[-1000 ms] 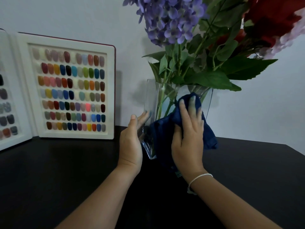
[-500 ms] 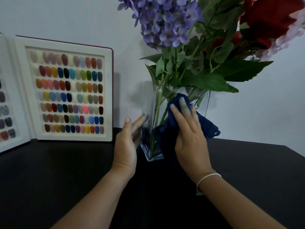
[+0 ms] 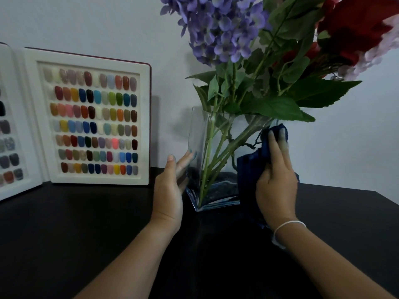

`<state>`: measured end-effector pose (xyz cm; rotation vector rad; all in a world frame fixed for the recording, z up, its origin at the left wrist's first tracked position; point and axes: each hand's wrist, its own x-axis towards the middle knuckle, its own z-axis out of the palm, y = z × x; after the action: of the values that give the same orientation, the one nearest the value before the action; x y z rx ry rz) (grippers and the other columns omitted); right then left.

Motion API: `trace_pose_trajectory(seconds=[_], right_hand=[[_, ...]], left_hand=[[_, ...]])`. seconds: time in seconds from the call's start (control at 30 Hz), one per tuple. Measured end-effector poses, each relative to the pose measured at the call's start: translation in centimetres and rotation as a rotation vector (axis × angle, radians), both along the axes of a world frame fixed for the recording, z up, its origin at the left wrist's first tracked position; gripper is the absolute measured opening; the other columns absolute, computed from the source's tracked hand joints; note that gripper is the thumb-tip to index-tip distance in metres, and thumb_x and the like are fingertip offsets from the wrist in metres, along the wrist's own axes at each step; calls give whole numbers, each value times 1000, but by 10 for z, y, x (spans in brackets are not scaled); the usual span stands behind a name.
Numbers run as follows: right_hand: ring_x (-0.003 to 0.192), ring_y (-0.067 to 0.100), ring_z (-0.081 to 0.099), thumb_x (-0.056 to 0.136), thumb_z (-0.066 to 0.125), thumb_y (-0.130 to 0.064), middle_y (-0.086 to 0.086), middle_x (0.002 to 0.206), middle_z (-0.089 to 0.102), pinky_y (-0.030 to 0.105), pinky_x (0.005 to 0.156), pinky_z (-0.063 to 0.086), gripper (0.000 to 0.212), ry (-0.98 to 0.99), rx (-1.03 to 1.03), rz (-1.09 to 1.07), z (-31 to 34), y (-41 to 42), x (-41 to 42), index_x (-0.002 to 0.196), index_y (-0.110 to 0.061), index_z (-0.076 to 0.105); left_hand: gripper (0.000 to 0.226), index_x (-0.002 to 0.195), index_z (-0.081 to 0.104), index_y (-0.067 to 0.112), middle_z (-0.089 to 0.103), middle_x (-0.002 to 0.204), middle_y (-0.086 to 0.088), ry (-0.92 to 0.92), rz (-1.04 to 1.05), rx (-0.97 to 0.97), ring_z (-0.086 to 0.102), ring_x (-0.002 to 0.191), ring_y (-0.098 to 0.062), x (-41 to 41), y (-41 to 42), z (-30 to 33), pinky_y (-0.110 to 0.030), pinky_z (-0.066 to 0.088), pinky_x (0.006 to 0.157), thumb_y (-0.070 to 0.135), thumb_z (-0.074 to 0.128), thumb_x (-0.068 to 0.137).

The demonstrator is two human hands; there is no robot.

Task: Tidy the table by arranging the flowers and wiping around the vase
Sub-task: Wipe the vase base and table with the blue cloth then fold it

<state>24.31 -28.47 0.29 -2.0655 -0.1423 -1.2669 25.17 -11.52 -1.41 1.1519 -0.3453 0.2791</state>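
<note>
A square clear glass vase [image 3: 199,134] stands on the black table [image 3: 75,229], holding purple flowers [image 3: 218,29], red flowers [image 3: 354,29] and green stems. My left hand [image 3: 169,190] lies flat against the vase's left side, fingers straight. My right hand [image 3: 276,182] presses a dark blue cloth [image 3: 250,167] against the vase's right front corner, fingertips near the rim. Dark pebbles lie in the vase bottom.
An open white display book of coloured nail samples [image 3: 92,124] stands against the wall at the left. The wall is close behind the vase. The table's right edge [image 3: 386,199] runs off behind my right arm.
My right hand has slid the cloth from the middle of the vase's front to its right corner. The left hand has stayed on the left side.
</note>
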Motion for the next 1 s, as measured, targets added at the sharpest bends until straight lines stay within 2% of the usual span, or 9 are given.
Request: trace_pose_trajectory(seconds=[0.1,0.27,0.37,0.43,0.63,0.7,0.83,0.93,1.0], right_hand=[[140,14,11,86,34,12,-26,140,7,1,97,14,74,-14,-50,30,0,12,-1,130,-44,18],[138,12,1,82,36,16,-25,142,3,-8,93,4,75,-7,-158,73,4,24,-4,136,-34,21],[138,15,-1,80,36,13,-21,143,7,20,112,1,73,-29,-272,124,5,44,-6,136,-32,22],[138,17,-1,80,36,10,-15,144,9,34,113,1,69,-35,-351,156,3,53,-8,136,-28,23],[138,18,7,79,40,14,-11,143,19,37,113,8,66,-36,-434,200,-2,42,-13,133,-23,32],[137,22,9,77,41,16,-10,142,22,39,112,9,67,-14,-477,222,-5,37,-17,132,-21,36],[132,35,16,66,44,18,-1,138,32,57,102,15,67,72,-679,262,-14,22,-29,126,-11,48],[131,33,24,65,49,21,-3,136,36,45,104,23,69,151,-765,311,-22,12,-35,125,-13,51],[133,29,19,69,49,20,-7,138,31,44,107,18,70,185,-765,346,-24,8,-37,127,-17,48]], left_hand=[[50,99,67,32,54,135,4,10,-3,-6,41,128,-7,0,0,0,-24,35,97,43,19,95],[50,98,68,33,56,133,4,25,4,10,42,128,-9,-2,0,0,-31,32,105,43,19,95],[50,93,71,33,58,130,5,36,-11,12,46,123,-6,-3,1,2,-28,34,103,43,21,95],[50,90,72,33,62,122,11,37,-36,8,52,114,3,-3,3,2,-24,37,99,44,23,95],[50,92,71,39,59,126,11,27,-28,33,50,113,1,-2,3,2,-19,39,87,47,22,94],[50,93,71,38,59,125,11,22,-28,25,50,116,-1,-2,4,1,-20,40,90,47,22,94],[51,98,70,33,58,130,5,14,-14,29,46,124,-5,-1,3,-1,-27,36,102,46,21,94],[51,97,69,35,53,135,3,13,-9,40,43,126,-6,-1,2,-1,-29,34,104,45,19,95],[50,97,68,35,53,136,4,7,-8,45,43,127,-6,-2,2,-1,-29,34,104,45,19,95]])
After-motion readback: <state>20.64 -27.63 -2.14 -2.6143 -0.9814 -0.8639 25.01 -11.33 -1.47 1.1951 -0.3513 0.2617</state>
